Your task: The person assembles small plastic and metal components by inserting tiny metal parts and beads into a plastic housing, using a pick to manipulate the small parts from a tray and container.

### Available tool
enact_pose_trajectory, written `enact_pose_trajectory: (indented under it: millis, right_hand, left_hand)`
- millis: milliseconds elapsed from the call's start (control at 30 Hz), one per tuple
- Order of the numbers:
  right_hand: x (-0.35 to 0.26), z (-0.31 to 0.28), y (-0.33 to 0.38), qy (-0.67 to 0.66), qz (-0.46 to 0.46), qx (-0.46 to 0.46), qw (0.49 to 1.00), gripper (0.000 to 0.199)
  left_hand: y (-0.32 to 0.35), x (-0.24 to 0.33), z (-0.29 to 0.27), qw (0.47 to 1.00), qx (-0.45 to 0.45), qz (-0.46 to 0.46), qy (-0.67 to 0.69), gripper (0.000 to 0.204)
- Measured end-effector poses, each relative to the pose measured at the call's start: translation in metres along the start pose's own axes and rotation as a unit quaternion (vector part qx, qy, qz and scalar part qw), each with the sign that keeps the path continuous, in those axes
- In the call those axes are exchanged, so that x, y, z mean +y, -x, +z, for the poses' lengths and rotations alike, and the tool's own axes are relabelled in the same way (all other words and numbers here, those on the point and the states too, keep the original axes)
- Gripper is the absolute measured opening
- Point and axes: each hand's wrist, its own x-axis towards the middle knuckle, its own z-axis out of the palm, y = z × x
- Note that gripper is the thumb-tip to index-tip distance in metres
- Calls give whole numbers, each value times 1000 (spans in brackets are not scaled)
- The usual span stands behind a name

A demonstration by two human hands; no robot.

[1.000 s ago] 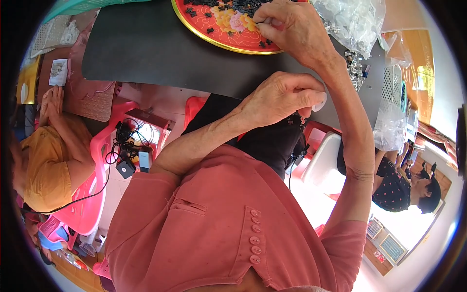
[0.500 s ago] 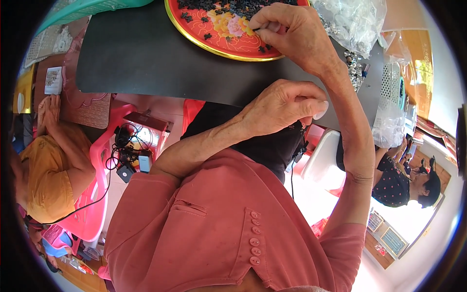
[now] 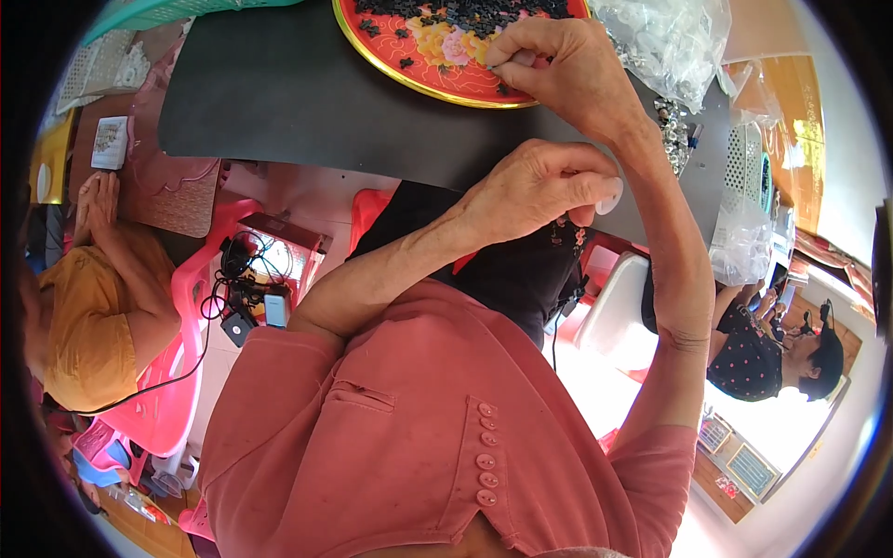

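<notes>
We see the right hand (image 3: pixel 558 70) raised highest, over the near rim of the round red tray (image 3: pixel 437 70), its fingers bunched and the fingertips (image 3: pixel 502 58) pinched together, pointing toward the tray's left side. The right forearm runs straight down from it, bare to a short salmon sleeve. The left hand (image 3: pixel 539 181) sits below the tray (well off its rim), curled into a loose fist, the left forearm bent sharply at the elbow.

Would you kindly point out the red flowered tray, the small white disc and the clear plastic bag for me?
Red flowered tray (image 3: pixel 437 86): head view, gold rim at its near edge.
Small white disc (image 3: pixel 610 197): head view, its exposed edge beside the left fingers.
Clear plastic bag (image 3: pixel 665 42): head view, its crinkled middle.
</notes>
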Motion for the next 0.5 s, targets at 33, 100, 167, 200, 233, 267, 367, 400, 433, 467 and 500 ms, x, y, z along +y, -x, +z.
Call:
enact_pose_trajectory:
  millis: [33,100,167,200,233,267,367,400,433,467,500]
  right_hand:
    - [-2,-2,0,0,38,-17,999,13]
    - [-3,-3,2,0,74,-30,997,12]
    - [-3,-5,5,3,85,-18,996,11]
    - [-5,-8,9,3,85,-13,996,11]
    - [-8,-15,14,-132,-33,33,990,10]
    - [-17,-21,17,-262,-152,77,950,9]
    - [-21,-36,32,-194,153,75,966,7]
    - [-18,-40,44,-218,191,81,954,7]
    - [-19,-42,52,-228,206,107,946,7]
    - [-20,-43,62,-239,222,134,936,6]
    - [-17,-45,74,-259,193,152,934,6]
  left_hand:
    - [0,-1,0,1000,1,-3,0,23]
    - [-1,-4,-1,1000,2,-6,-4,24]
    - [-1,-1,1,1000,18,-22,-1,24]
    - [2,3,1,998,28,-50,19,25]
    - [2,1,1,998,24,-51,16,25]
    - [1,-4,-1,996,26,-41,71,26]
    - [-3,-4,-4,990,24,-26,138,30]
    - [-5,-2,-4,988,22,-26,150,29]
    - [-4,0,-6,986,23,-27,163,30]
    - [-5,0,-6,986,27,-19,163,30]
    - [-6,0,-6,986,31,-12,162,30]
